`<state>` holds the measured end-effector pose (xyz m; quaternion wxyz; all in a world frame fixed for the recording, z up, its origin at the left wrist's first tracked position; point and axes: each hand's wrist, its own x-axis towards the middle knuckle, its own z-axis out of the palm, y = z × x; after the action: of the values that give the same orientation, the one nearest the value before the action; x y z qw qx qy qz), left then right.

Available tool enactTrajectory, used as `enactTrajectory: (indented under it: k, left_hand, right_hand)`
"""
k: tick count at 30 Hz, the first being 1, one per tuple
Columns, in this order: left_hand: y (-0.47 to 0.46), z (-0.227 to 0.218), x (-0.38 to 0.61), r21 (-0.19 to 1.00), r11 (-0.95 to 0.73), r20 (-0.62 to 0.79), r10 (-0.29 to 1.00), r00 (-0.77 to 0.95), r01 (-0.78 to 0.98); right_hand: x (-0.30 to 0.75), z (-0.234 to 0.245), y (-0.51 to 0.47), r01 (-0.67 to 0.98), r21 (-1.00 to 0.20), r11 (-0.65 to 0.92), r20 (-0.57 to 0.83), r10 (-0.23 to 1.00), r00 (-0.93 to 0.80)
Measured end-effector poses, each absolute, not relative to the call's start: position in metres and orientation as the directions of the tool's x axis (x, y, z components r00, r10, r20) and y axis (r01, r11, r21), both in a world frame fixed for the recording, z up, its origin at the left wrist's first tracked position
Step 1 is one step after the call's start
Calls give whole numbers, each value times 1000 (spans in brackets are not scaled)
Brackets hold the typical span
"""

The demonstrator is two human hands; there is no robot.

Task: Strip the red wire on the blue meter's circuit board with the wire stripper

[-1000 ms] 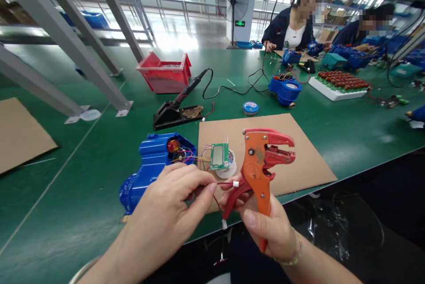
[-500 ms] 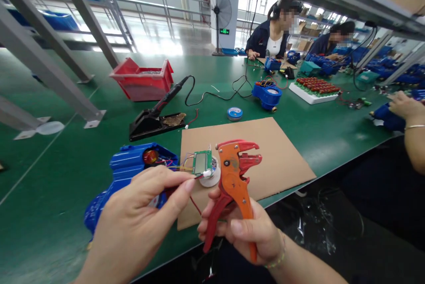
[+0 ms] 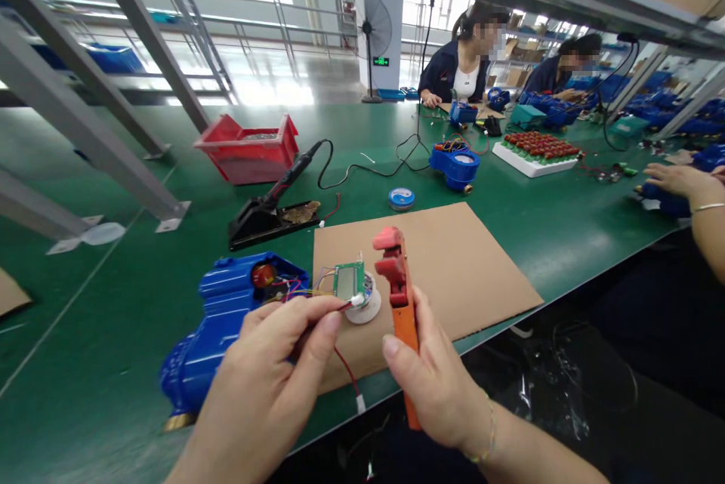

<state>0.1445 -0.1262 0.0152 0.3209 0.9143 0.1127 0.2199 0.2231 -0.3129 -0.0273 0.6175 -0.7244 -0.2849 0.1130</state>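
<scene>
Between thumb and forefinger, my left hand point(image 3: 272, 371) pinches a thin cable with a white connector point(image 3: 356, 301) at its tip. Just behind that connector stands a green circuit board with a small display point(image 3: 347, 282), on a round white base point(image 3: 365, 310). Thin wires run from the board into a blue meter housing point(image 3: 226, 325), partly covered by my left hand. My right hand point(image 3: 436, 378) is wrapped round an orange and red wire stripper point(image 3: 401, 303), its jaws pointing up and turned edge-on. A red wire with a white plug point(image 3: 360, 402) hangs below my left hand.
Under the work lies a cardboard sheet point(image 3: 430, 257). Behind it are a soldering iron point(image 3: 294, 171) in its black stand, a red bin point(image 3: 249, 155), a round blue tin point(image 3: 402, 198) and another blue meter point(image 3: 455, 165). Other people sit along the bench; a co-worker's hand point(image 3: 677, 178) is at far right.
The wire stripper has turned in my right hand from broadside to edge-on, its jaws now facing left. My left hand keeps its pinch on the cable.
</scene>
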Motion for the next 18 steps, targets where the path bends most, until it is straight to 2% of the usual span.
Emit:
enactTrajectory:
  k: [3,6,8,11,13,15,18]
  left_hand:
    - [-134,14,147,677,-732,221,310,925,83]
    - [-143,15,151,805,-573,43,313,949,152]
    - [-147,15,154,889,-429,-41,270,962,158]
    - [-146,18,154,942,-310,-53,234,971,126]
    - [-143,22,151,957,-270,-51,204,978,106]
    - [-140,25,148,964,-255,-40,157,987,79]
    - [-139,28,146,955,-295,-5,119,993,40]
  right_hand:
    - [218,-28,-297,375,-888,-265,234,442,866]
    - [210,-26,-283,432,-824,-368,274,409,871]
    - [204,-22,-280,448,-817,-363,274,440,855]
    - [204,-13,-288,399,-884,-242,210,558,803]
    - [212,-9,-297,248,-966,-69,136,679,721]
    - [222,-12,-303,-43,-990,133,84,811,579]
    - [229,-26,-302,-452,-847,281,102,919,380]
